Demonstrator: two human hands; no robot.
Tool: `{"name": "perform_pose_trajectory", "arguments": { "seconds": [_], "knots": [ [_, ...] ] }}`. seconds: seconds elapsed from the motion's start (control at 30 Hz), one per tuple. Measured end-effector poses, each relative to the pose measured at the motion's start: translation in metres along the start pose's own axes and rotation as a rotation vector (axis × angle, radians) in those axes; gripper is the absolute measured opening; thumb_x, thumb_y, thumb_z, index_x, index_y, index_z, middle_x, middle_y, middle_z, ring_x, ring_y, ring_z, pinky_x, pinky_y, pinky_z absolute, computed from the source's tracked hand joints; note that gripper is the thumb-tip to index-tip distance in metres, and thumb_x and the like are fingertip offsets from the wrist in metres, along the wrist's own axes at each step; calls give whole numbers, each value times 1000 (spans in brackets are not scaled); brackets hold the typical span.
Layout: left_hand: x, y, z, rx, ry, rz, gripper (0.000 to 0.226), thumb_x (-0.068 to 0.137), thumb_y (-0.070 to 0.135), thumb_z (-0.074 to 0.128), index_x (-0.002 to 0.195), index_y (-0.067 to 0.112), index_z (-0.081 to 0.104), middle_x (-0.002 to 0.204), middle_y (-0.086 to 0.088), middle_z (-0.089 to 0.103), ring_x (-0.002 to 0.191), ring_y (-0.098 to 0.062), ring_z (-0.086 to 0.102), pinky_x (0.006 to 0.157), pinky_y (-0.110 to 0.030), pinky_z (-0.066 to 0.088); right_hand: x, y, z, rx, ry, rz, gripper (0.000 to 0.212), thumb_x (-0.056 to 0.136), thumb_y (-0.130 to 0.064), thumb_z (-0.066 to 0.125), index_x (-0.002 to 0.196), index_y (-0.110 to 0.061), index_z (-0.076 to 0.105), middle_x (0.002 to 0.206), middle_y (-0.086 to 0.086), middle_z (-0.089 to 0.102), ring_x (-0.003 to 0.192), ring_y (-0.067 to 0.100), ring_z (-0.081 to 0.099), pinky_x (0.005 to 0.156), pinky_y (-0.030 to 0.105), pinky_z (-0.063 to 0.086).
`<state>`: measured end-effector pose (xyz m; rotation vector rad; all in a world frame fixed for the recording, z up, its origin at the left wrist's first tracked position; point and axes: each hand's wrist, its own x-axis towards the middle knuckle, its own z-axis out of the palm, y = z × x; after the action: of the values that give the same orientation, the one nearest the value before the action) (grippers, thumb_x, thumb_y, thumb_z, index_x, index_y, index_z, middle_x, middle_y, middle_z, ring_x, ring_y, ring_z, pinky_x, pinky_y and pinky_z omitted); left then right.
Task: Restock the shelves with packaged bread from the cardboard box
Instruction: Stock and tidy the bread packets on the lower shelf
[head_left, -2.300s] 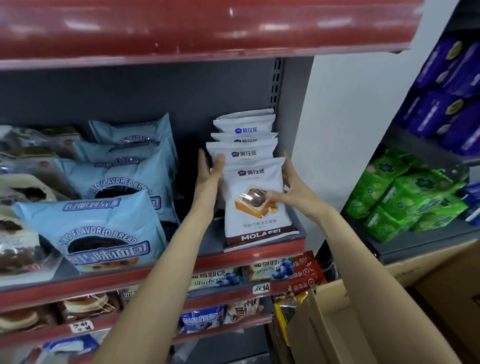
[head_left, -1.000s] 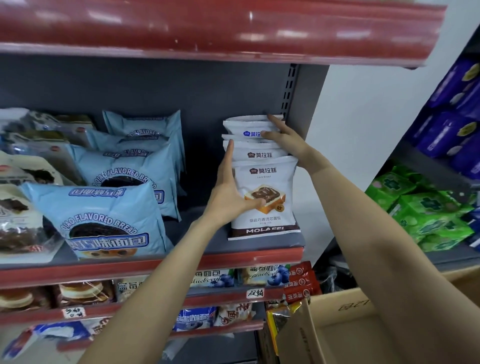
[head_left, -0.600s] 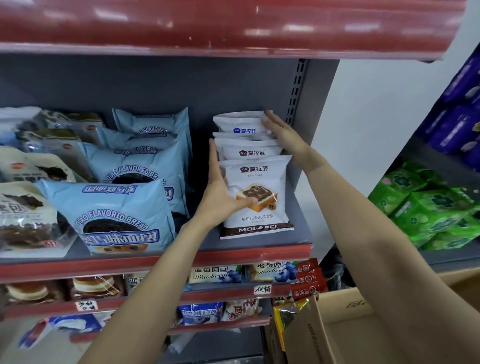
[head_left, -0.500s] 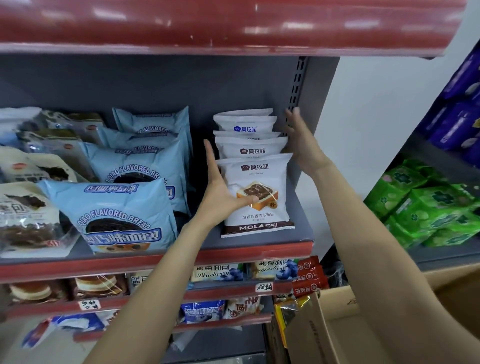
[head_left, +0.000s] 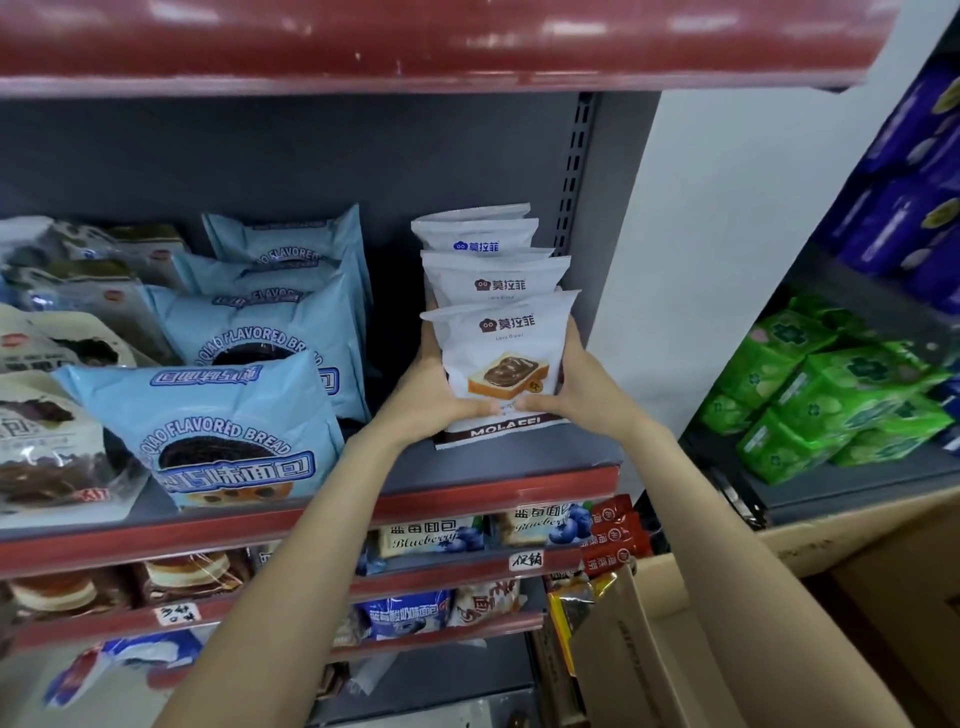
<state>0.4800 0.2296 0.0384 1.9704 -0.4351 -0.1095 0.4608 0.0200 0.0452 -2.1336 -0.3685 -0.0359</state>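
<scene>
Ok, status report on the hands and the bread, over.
Both hands, left and right, grip front white bread pack. Pack upright on shelf. Nothing blocking.

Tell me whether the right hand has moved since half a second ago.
Yes. The right hand has come down from beside the slotted upright near the top packets to grip the front white bread packet low on its right side.

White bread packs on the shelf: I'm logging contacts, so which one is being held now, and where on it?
The front white pack, gripped at both side edges: left hand on its left, right hand on its right, thumbs across the lower front.
</scene>
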Motion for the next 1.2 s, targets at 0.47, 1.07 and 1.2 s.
{"name": "perform_pose_trajectory", "arguments": {
  "seconds": [0.47,1.07,1.2],
  "knots": [
    [4,7,18,-305,140,-58,92,63,-9,81,139,12,32,117,4,63,100,3,63,75,-11,49,5,-6,2,393,87,115,114,59,-28,84,148,-22,14,135,-7,53,122,4,52,92,21,48],
    [-4,6,14,-258,133,-97,148,53,25,92,147,27,-22,155,1,27,138,-10,34,113,-39,33,1,-7,-1,260,57,78,96,72,-6,79,144,-22,17,133,-14,48,117,-7,51,92,15,45],
    [-15,13,18,-220,74,-39,146,46,29,90,145,35,-16,153,6,24,136,-8,35,106,-24,39,-16,-3,-2,210,-39,76,122,72,-3,80,150,-28,-10,153,-10,26,131,5,43,100,24,44]
  ]
}}
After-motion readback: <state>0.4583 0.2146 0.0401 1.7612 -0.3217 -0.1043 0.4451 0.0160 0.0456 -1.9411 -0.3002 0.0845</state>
